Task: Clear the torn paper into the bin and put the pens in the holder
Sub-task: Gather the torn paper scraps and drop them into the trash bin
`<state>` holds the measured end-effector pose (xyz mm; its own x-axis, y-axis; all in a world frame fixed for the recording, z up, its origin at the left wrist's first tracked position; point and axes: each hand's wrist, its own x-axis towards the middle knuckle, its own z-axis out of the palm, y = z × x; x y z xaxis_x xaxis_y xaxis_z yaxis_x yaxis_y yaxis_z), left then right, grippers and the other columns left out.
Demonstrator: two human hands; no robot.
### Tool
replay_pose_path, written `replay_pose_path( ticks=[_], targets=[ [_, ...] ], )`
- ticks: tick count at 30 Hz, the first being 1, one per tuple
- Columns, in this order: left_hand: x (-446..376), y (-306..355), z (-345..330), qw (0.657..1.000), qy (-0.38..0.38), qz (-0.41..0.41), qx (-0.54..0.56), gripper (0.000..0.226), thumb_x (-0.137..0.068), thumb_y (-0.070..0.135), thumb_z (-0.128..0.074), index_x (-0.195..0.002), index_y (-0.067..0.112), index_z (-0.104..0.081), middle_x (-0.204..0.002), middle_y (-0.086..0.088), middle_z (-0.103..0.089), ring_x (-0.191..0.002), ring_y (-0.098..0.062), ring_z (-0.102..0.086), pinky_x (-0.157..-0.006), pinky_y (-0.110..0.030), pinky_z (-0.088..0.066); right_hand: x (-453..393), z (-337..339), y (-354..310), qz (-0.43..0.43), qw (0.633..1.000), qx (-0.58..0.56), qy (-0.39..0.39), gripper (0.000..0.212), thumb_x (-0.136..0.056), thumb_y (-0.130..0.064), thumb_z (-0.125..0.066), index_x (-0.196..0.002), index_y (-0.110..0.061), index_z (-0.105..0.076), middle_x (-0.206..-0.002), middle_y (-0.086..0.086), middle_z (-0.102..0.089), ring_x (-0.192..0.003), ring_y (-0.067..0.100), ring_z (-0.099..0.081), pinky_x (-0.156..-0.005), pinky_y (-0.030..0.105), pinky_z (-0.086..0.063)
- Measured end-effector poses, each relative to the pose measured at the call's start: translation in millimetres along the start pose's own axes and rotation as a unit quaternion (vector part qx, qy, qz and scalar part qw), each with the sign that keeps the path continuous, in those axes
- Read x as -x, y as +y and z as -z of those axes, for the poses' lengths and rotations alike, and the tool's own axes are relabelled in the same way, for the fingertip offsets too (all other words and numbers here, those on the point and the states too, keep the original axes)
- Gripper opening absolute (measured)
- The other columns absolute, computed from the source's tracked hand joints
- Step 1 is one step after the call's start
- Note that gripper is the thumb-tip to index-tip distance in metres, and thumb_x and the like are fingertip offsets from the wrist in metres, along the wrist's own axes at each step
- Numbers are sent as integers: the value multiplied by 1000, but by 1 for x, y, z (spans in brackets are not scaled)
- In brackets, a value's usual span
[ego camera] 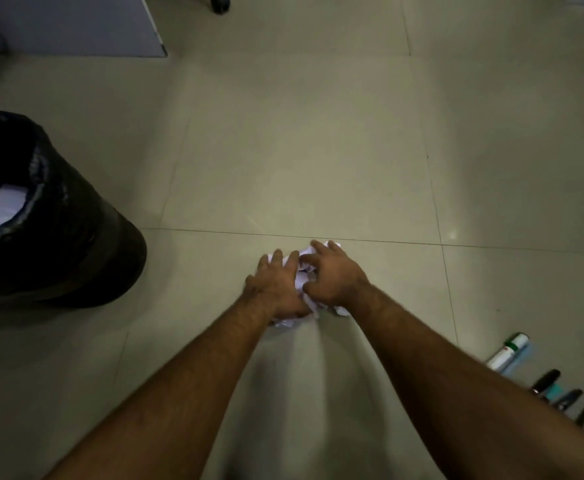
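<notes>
At the far left the bin (51, 216) is standing on the tiled floor (301, 150), lined with a black bag and already showing white scraps inside — it is sitting near enough that a handful could be carried across in one swing, which is probably why the paper is being gathered here.

Moving to the centre, the left hand (276, 289) is lying palm-down over the heap of torn paper (302, 271), fingers spread and curling at the tips, pressing the pieces inward. Just beside it the right hand (335, 275) is cupping the other side, fingers bent over the scraps and touching them. Both hands are closing on the pile from opposite sides — likely so that loose bits are not escaping (a few are still poking out near the wrists).

At the lower right, well apart from the hands, the pens (560, 393) are lying in a rough row on the floor, beside a white marker (506, 351). No holder is showing.
</notes>
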<state>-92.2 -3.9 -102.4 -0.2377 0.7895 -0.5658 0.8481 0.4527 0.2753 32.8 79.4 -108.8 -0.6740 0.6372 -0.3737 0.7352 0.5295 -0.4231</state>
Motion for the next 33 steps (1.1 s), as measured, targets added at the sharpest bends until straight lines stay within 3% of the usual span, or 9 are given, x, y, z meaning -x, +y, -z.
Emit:
replay_pose_path(
  ticks=[3,6,11,16,22,26,29,31,33],
  targets=[
    [10,9,-4,997,-28,-5,-68,135,-51,56,-84,-152,29,1,-156,-5,-12,-145,-34,-11,-103,-59,-41,9,-4,-1,9,998,31,-50,76,-74,-43,-69,-143,-27,-43,-156,11,-29,-144,38,-21,-116,43,-29],
    [15,12,-11,989,-12,2,-149,123,-63,40,-86,-153,23,-5,-158,-11,-10,-142,-37,-17,-99,-52,-47,19,-8,2,-4,994,62,-90,98,-68,-41,-76,-151,-27,-27,-161,11,-14,-148,39,-10,-113,46,-31],
    [20,10,-22,988,16,-12,-152,80,-83,30,-72,-149,30,-27,-154,-9,-23,-136,-36,-31,-98,-42,-47,41,-17,2,-12,994,111,-2,56,-84,-35,-63,-138,-27,-47,-150,6,-36,-133,34,-37,-91,41,-51],
    [23,7,-31,990,70,-40,-113,38,-91,34,-59,-128,24,-57,-129,-5,-52,-119,-27,-51,-91,-37,-51,48,-21,0,-13,997,63,39,32,-89,-19,-54,-120,-20,-62,-120,6,-56,-103,30,-54,-81,34,-48],
    [26,13,-33,992,109,-6,-68,35,-96,41,-53,-111,13,-67,-112,-9,-63,-100,-26,-60,-83,-35,-50,48,-28,-3,-46,998,-12,49,27,-78,-8,-64,-105,-11,-69,-105,11,-61,-91,32,-63,-73,28,-45],
    [26,13,-22,990,111,58,71,27,-94,29,-59,-104,7,-69,-106,-13,-69,-93,-31,-67,-82,-34,-54,46,-26,-7,-152,972,-138,117,15,-80,-9,-61,-88,-13,-72,-90,10,-70,-85,29,-65,-67,27,-43],
    [34,20,-4,940,150,154,265,57,-92,58,-52,-73,6,-67,-64,-18,-68,-50,-31,-66,-43,-28,-52,46,-18,-18,-226,927,-251,166,17,-81,-9,-56,-81,-14,-72,-83,6,-73,-80,27,-65,-64,25,-43],
    [36,19,11,918,186,181,301,59,-91,60,-52,-71,6,-65,-62,-11,-65,-53,-27,-63,-47,-19,-41,44,-5,-32,-242,905,-297,187,17,-85,-13,-57,-84,-15,-73,-86,5,-74,-81,26,-66,-65,22,-41],
    [40,16,33,916,216,162,296,39,-90,43,-62,-75,7,-69,-72,-7,-68,-70,-29,-64,-57,-22,-37,38,12,-49,-242,892,-327,199,15,-85,-17,-60,-88,-16,-74,-89,4,-75,-84,26,-67,-66,20,-39]
  ],
)
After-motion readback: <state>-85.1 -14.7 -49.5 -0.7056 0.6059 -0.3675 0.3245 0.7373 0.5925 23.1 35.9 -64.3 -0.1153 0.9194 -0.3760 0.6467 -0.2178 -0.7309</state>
